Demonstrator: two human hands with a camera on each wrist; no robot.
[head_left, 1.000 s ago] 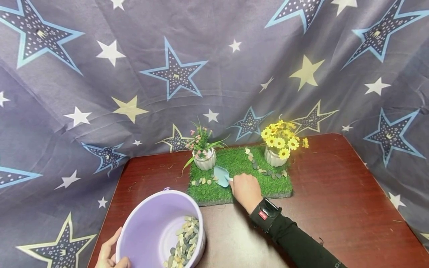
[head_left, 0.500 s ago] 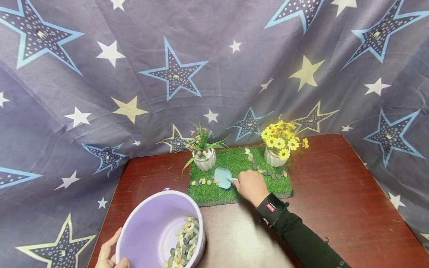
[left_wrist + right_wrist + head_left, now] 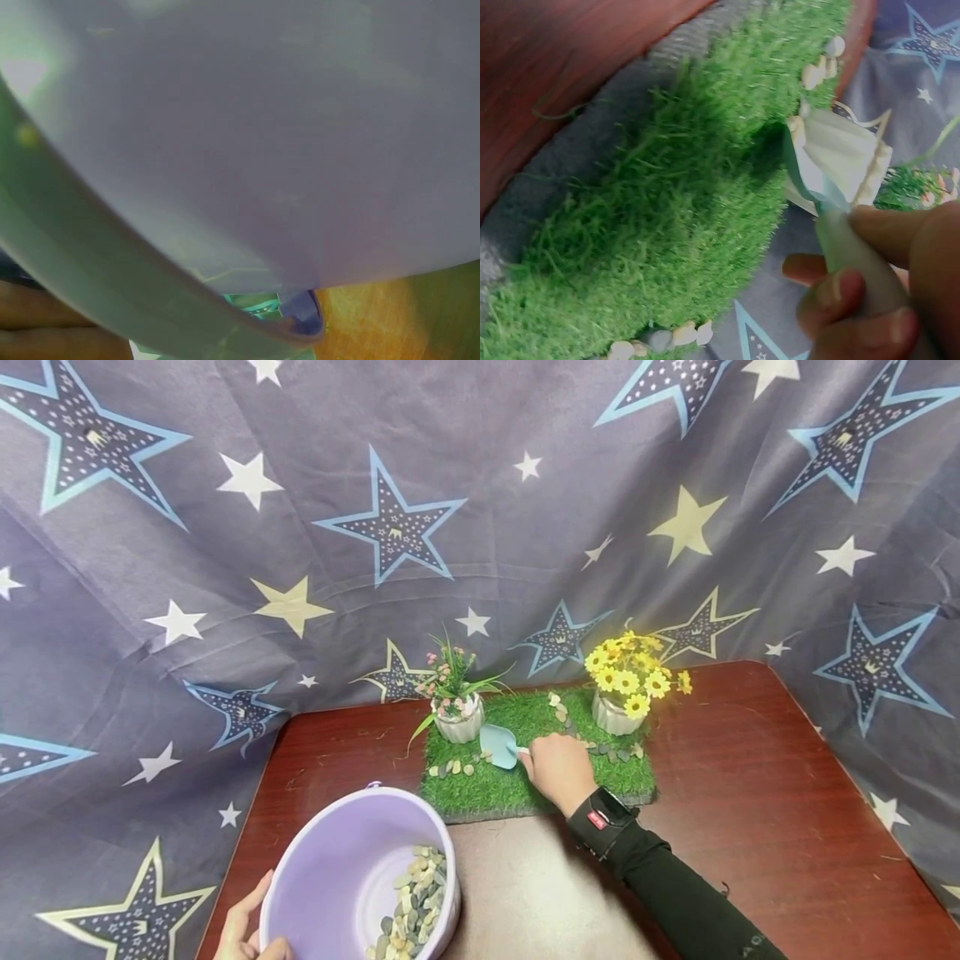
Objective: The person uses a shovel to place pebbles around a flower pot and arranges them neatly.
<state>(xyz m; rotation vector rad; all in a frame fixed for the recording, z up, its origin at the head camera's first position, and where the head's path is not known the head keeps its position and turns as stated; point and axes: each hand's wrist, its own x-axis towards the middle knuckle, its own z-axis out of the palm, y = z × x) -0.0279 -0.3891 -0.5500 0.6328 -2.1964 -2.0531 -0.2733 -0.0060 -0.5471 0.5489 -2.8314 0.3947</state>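
A light purple bucket (image 3: pixel 322 860) is tilted at the lower left, with pebbles (image 3: pixel 416 893) gathered along its right inner side. My left hand (image 3: pixel 251 927) grips its rim at the left. Over the artificial grass mat (image 3: pixel 517 797), my right hand (image 3: pixel 561 768) holds a small light blue shovel (image 3: pixel 498 747) by its pale handle. In the right wrist view the fingers wrap round the shovel handle (image 3: pixel 855 255), and a pebble (image 3: pixel 796 129) shows at the blade's tip. A short row of pebbles (image 3: pixel 454 767) lies on the mat's left part, leading toward the blade.
A white pot with pink flowers (image 3: pixel 457 722) stands at the mat's back left. Another pot with yellow daisies (image 3: pixel 618 714) stands back right. More pebbles (image 3: pixel 617 753) form a bent line on the right. A star-patterned cloth (image 3: pixel 495 527) hangs behind the brown table (image 3: pixel 750 760).
The shovel first shifted slightly right and its blade turned, then it moved a little back toward the left pot. My left hand and the bucket have stayed in place.
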